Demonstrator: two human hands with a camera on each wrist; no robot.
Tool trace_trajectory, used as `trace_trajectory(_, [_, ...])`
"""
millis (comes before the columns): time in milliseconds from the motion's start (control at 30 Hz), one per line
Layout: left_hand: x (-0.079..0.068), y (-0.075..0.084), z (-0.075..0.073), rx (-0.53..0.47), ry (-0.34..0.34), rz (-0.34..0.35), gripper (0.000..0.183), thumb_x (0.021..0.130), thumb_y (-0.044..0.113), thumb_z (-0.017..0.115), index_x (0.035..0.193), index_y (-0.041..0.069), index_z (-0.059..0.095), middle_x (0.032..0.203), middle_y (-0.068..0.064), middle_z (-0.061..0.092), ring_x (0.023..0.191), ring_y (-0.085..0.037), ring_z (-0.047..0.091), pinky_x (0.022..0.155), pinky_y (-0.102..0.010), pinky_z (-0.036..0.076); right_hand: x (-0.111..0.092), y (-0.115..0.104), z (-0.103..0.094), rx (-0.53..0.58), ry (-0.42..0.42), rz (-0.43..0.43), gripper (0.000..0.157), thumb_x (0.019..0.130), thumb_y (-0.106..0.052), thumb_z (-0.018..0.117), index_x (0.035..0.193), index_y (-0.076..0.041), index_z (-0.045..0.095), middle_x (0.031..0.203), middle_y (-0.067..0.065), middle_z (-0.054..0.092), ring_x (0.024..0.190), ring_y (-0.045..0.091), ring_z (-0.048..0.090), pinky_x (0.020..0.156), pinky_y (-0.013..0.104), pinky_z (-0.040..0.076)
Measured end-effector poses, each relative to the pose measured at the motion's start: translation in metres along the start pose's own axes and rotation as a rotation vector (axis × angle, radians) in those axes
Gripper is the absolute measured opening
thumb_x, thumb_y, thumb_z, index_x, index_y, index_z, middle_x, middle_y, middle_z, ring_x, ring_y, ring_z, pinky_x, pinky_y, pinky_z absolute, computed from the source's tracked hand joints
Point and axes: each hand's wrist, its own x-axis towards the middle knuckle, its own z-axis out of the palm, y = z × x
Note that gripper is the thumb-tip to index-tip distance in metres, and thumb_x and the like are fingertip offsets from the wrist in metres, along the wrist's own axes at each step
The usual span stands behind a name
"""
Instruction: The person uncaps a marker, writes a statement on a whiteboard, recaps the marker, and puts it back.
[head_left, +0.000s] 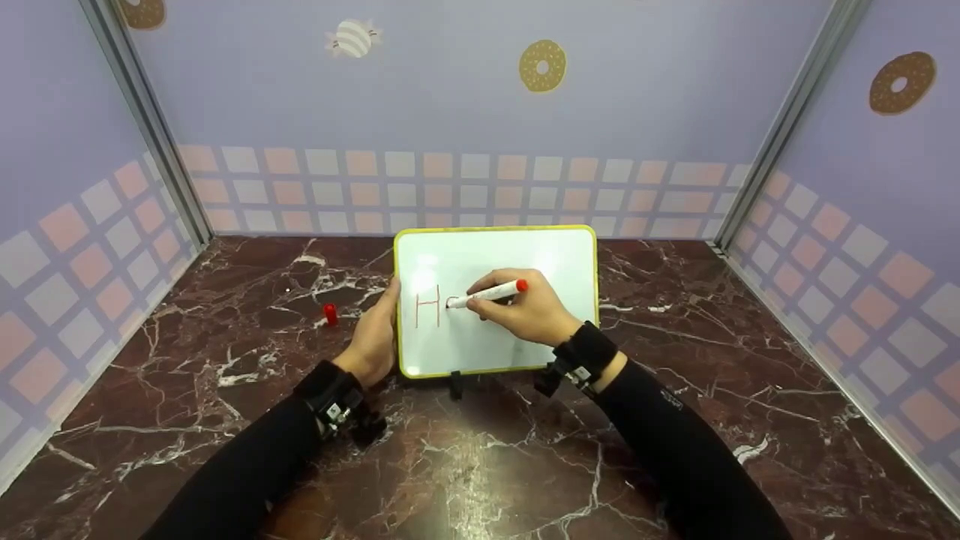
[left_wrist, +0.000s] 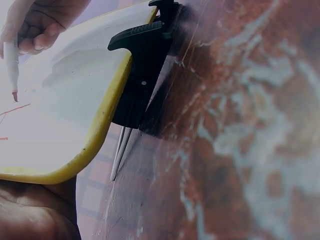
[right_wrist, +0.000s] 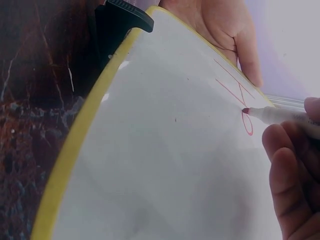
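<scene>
A whiteboard (head_left: 495,337) with a yellow frame leans upright on a stand with black clips (left_wrist: 137,75). My left hand (head_left: 377,330) holds its left edge, the thumb along the frame and the fingers mostly hidden behind the board. In my right hand (head_left: 525,307), a white marker (head_left: 491,293) with a red end is pinched between thumb and fingers. Its red tip (right_wrist: 245,111) meets the board at a small looped stroke (right_wrist: 247,125), just right of a red letter H (head_left: 427,306).
A red marker cap (head_left: 331,314) stands on the dark marbled table (head_left: 465,465), left of the board. Patterned wall panels (head_left: 450,97) enclose the back and both sides, joined by metal corner posts (head_left: 795,112).
</scene>
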Motion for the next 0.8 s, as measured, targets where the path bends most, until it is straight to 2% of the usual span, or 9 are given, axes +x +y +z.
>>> trace_trajectory(267, [0.0004, 0.0002, 0.0010, -0.016, 0.013, 0.005, 0.066, 0.120, 0.061, 0.031, 0.165, 0.018, 0.049, 0.133, -0.021, 0.071, 0.115, -0.036, 0.072, 0.095, -0.053, 0.062, 0.0002, 0.0003, -0.0024, -0.017, -0.048, 0.000, 0.010, 0.100, -0.007, 0.083, 0.108, -0.001, 0.084, 0.088, 0.004, 0.081, 0.071, 0.014, 0.075, 0.061, 0.023, 0.055])
trace_trajectory(800, [0.0006, 0.0005, 0.0011, -0.021, 0.020, 0.000, 0.064, 0.120, 0.060, 0.032, 0.167, 0.020, 0.047, 0.139, -0.021, 0.069, 0.120, -0.037, 0.071, 0.098, -0.054, 0.061, -0.0003, -0.0031, -0.0075, -0.042, -0.036, 0.057, 0.006, 0.099, -0.008, 0.083, 0.103, -0.005, 0.085, 0.077, 0.002, 0.078, 0.066, 0.012, 0.069, 0.059, 0.023, 0.050])
